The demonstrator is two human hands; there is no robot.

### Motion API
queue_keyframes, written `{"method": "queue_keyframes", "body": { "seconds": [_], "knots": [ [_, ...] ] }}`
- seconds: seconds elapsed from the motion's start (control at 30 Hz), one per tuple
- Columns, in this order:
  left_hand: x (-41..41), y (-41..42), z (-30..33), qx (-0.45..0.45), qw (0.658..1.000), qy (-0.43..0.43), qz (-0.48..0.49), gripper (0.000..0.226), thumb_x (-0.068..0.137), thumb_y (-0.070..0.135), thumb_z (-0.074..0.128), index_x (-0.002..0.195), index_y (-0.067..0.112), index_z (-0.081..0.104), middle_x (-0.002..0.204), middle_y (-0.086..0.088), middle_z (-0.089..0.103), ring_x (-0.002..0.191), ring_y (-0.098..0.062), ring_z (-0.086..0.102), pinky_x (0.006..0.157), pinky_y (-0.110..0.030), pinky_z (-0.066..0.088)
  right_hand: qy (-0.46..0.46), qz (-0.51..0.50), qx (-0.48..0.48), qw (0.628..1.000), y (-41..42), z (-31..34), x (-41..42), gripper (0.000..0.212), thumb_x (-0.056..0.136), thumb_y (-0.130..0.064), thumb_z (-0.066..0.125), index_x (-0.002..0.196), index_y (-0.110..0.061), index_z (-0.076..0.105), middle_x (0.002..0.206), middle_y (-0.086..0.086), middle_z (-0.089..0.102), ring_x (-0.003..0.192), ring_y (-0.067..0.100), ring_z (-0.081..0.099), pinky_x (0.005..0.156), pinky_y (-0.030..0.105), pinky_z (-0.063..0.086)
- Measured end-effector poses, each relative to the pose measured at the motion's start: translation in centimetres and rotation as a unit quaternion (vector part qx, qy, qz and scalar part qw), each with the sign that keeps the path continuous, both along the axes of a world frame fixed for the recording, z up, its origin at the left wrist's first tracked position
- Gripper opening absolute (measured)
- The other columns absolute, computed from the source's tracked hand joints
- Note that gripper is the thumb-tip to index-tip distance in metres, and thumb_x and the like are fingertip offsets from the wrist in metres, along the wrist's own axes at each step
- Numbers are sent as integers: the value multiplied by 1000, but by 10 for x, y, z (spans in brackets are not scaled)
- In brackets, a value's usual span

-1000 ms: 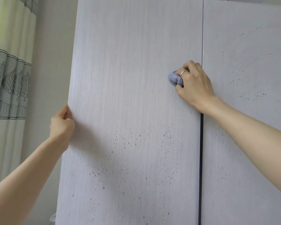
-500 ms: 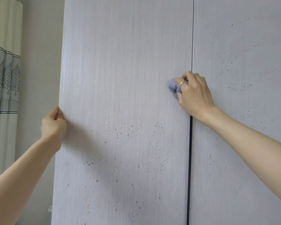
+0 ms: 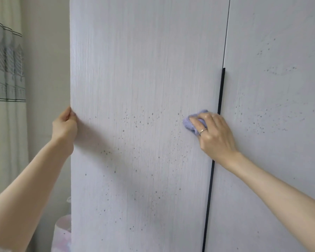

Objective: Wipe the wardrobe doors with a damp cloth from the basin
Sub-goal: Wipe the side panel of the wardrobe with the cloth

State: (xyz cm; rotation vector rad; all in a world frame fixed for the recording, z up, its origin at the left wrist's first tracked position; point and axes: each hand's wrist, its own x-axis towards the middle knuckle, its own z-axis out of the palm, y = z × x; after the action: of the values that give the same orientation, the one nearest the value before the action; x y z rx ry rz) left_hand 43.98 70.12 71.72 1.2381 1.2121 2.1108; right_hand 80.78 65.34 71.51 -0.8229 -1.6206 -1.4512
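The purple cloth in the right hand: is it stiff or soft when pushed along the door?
The purple cloth is bunched into a lump under the right hand, so probably soft and floppy. It looks small, likely light. Its fuzzy surface may grip the left door rather than slip.

The light is soft daylight and comes through the curtain (image 3: pixel 6 88) on the left. The left hand (image 3: pixel 65 127) throws a faint shadow rightwards on the wardrobe door (image 3: pixel 144 70). The curtain looks slightly blurred.
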Motion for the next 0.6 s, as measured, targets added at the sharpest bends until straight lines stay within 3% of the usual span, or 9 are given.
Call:
{"method": "queue_keyframes", "body": {
  "seconds": [0.1, 0.17, 0.23, 0.3, 0.4, 0.47, 0.53, 0.6],
  "knots": [
    [0, 2, -7, 5, 1000, 2, 2, 34, 101, 20, 36, 127, 21, 58, 106, 10, 55, 96, -6, 43, 84, -17, 32, 113, 28, -10, 993, -2, 33, -9, 29, 72, 6, 62, 100, 1, 68, 91, 21, 60, 79, 37, 57, 68, 38, 47],
    [0, 3, -11, 11, 1000, 8, 4, 34, 101, 20, 36, 128, 21, 58, 111, 6, 58, 95, -5, 43, 76, -13, 34, 141, 59, -17, 988, -1, 31, -18, 29, 74, 3, 64, 102, 2, 67, 91, 22, 58, 79, 37, 55, 68, 38, 48],
    [0, 3, -14, 17, 1000, 15, 7, 34, 102, 18, 36, 128, 18, 58, 120, -1, 61, 91, -3, 43, 69, -7, 33, 73, 83, -23, 994, 4, 2, -26, 25, 80, -4, 60, 103, 4, 67, 90, 22, 60, 77, 36, 56, 68, 40, 49],
    [1, 2, -16, 23, 999, 22, 9, 33, 102, 17, 35, 126, 19, 58, 113, 1, 61, 87, -1, 43, 62, -2, 31, -57, 81, -41, 994, 6, -35, -30, 24, 81, -5, 59, 101, 4, 69, 87, 18, 63, 73, 32, 59, 67, 39, 50],
    [1, -1, -20, 24, 999, 29, 6, 35, 102, 18, 35, 130, 27, 54, 110, 13, 56, 98, -3, 45, 71, -6, 32, -127, 63, -61, 988, 5, -42, -28, 30, 68, 3, 70, 97, 2, 71, 85, 14, 66, 70, 30, 62, 64, 35, 51],
    [-2, -1, -23, 25, 999, 37, 0, 35, 102, 17, 35, 131, 26, 54, 109, 13, 56, 99, -4, 46, 75, -9, 33, -94, 53, -39, 993, 7, -21, -28, 28, 72, -1, 66, 99, 0, 71, 88, 14, 66, 73, 31, 62, 64, 37, 48],
    [-5, 0, -26, 22, 999, 44, -7, 36, 102, 17, 35, 130, 27, 55, 103, 13, 57, 95, -6, 45, 77, -12, 32, 7, 56, -12, 998, 7, 7, -32, 27, 78, -7, 58, 102, -1, 70, 89, 16, 64, 75, 33, 60, 65, 38, 44],
    [-7, 2, -28, 19, 999, 43, -8, 36, 102, 18, 35, 130, 27, 55, 98, 18, 58, 95, -6, 46, 84, -16, 34, 120, 65, -8, 991, 6, 30, -44, 28, 77, -6, 62, 103, -3, 68, 90, 17, 60, 77, 35, 56, 66, 39, 43]
  ]
}}
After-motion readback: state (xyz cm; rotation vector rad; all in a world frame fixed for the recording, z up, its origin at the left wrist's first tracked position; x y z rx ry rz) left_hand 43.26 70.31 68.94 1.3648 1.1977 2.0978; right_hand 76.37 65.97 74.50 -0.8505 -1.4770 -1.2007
